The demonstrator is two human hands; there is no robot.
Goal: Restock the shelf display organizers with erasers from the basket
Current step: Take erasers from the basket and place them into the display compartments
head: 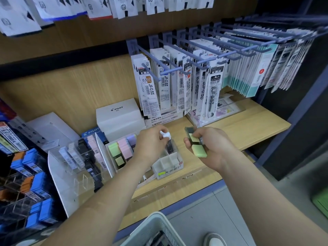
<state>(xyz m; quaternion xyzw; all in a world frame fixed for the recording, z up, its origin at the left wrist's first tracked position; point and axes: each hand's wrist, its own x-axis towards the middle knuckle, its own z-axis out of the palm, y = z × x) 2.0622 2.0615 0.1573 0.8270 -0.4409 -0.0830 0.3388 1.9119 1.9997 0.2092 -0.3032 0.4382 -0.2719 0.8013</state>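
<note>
Right hand (213, 148) pinches green erasers (199, 151); left hand (149, 142) grips what seems a white-capped tube (165, 135) above the organizer (168, 172).

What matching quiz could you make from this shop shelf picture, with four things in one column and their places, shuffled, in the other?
Things
1. green eraser
2. white-capped case
3. PILOT box
4. basket

Places
A. at the bottom of the view, below the shelf edge
B. held in the right hand
C. pinched by the left hand above the divided white box
D. standing at the back of the shelf

Pairs: 1-B, 2-C, 3-D, 4-A
</note>
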